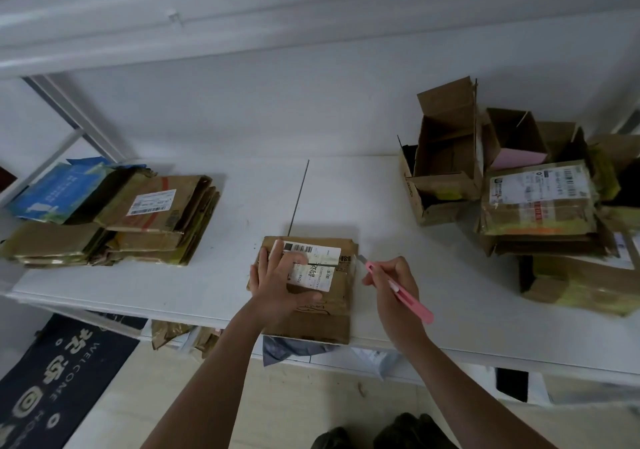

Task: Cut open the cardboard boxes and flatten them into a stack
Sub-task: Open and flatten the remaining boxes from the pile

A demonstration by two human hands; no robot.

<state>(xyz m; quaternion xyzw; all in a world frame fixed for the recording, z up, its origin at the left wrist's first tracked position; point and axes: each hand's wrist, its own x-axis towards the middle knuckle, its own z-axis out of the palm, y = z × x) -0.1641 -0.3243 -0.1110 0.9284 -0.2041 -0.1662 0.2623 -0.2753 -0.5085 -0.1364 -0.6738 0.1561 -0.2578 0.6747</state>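
A small cardboard box [332, 306] with a white shipping label lies at the front edge of the white table [346, 199]. A slit runs across its label. My left hand [280, 280] lies spread on top of the box, fingers over the label. My right hand [393, 284] grips a pink utility knife [410, 298]. Its blade tip is just off the box's right edge. A stack of flattened boxes [114, 220] lies at the table's left. A pile of uncut boxes [519, 189] fills the right side.
A blue flattened carton [55, 192] lies on the left stack. A thin dark seam [299, 196] runs across the table behind the box. Below the table are cardboard scraps, grey bags and a dark welcome mat [59, 379] on the floor.
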